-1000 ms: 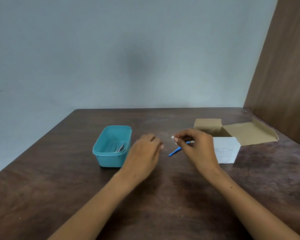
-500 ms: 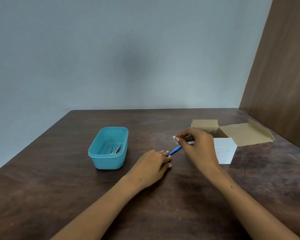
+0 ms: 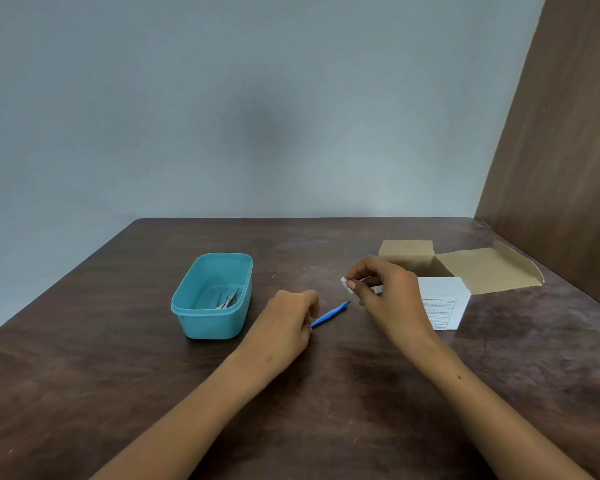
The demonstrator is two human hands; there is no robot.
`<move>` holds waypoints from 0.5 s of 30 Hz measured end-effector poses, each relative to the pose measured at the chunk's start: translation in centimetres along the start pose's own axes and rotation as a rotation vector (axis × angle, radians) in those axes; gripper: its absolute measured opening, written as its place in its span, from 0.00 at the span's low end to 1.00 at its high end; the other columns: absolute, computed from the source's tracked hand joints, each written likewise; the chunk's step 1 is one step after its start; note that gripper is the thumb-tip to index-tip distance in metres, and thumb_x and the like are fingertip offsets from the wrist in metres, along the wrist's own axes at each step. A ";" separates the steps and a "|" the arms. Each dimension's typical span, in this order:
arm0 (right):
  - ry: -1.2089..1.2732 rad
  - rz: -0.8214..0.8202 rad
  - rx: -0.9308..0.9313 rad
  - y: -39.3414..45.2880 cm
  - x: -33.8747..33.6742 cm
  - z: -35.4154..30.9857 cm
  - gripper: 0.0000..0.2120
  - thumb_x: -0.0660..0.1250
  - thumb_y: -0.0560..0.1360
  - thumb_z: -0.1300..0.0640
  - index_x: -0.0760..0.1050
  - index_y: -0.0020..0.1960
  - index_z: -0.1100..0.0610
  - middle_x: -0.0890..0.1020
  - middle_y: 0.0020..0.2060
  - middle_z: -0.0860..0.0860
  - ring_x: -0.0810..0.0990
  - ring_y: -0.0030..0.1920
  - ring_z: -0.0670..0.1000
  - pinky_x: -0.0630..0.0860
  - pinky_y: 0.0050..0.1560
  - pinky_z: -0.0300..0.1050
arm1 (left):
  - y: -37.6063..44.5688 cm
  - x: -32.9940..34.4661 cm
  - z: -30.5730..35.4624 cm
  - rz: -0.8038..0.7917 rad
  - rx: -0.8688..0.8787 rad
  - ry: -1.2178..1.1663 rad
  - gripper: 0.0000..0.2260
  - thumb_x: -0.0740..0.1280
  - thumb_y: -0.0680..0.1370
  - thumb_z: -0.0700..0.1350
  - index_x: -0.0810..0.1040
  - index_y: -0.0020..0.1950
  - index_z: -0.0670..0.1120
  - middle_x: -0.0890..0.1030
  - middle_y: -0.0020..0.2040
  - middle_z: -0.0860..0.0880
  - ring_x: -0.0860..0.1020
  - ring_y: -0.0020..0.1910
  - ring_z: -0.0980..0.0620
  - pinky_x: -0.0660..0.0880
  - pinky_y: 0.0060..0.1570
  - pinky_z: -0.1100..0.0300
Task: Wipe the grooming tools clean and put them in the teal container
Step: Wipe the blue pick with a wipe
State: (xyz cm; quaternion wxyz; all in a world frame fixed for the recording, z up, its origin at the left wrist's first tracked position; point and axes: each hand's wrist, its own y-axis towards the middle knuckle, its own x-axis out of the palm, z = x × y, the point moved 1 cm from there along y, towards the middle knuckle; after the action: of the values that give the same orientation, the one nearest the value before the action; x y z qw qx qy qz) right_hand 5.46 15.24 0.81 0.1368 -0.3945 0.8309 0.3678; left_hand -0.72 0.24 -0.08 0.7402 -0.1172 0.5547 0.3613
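Note:
A thin blue tool [image 3: 330,314] lies slanted on the dark wooden table [image 3: 118,393]. My left hand [image 3: 284,327] has its fingers closed around the tool's near end. My right hand [image 3: 385,296] hovers just right of the tool's tip and pinches a small white wipe [image 3: 346,285] between thumb and fingers. The teal container [image 3: 211,296] stands to the left of my left hand, with small metal scissors [image 3: 227,300] and other metal tools lying inside.
An open cardboard box [image 3: 465,268] with a white printed side sits at the right, behind my right hand. A brown wooden panel [image 3: 561,150] rises along the table's right edge. A grey wall stands behind the table.
My left hand moved from beside the teal container down and right to the blue tool and closed on its near end. My right hand kept the wipe and barely shifted.

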 end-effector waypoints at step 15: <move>0.121 -0.054 0.137 -0.3 -0.1 -0.7 0.04 0.73 0.66 0.61 0.84 0.38 0.53 0.84 0.33 0.46 0.80 0.34 0.39 0.72 0.35 0.29 | 0.3 0.8 -1.2 0.265 -0.173 -0.453 0.12 0.66 0.75 0.34 0.74 0.41 0.52 0.79 0.41 0.52 0.77 0.41 0.57 0.71 0.36 0.71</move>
State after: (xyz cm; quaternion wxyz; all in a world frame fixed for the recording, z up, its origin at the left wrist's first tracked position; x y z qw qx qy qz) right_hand 5.82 14.67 1.18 0.1230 -0.4279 0.8500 0.2818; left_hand -1.68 0.06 -1.15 0.7789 -0.0225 0.3528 0.5180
